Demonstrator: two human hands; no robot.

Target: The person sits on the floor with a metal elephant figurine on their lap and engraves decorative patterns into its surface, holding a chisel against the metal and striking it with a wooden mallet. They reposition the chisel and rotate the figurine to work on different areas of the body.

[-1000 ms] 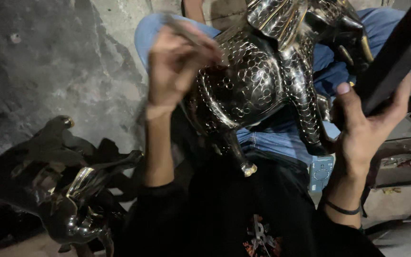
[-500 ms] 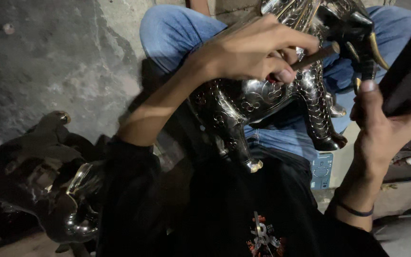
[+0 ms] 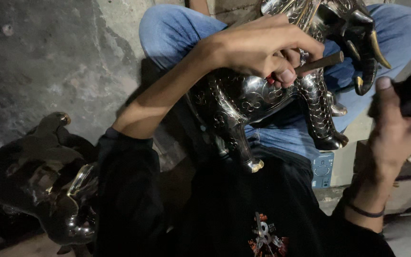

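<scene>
Left hand [image 3: 267, 47] now lower, clenched on chisel [image 3: 317, 63] against metal elephant [image 3: 243, 100].

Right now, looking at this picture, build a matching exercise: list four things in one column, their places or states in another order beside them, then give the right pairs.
Things:
1. left hand
2. right hand
3. engraved metal elephant
4. dark metal figures

Places or states:
A. lying on the floor at lower left
B. resting across the lap in blue jeans
C. closed around a thin rod-shaped tool
D. gripping a dark bar at the right edge

Pairs: 1-C, 2-D, 3-B, 4-A
</scene>
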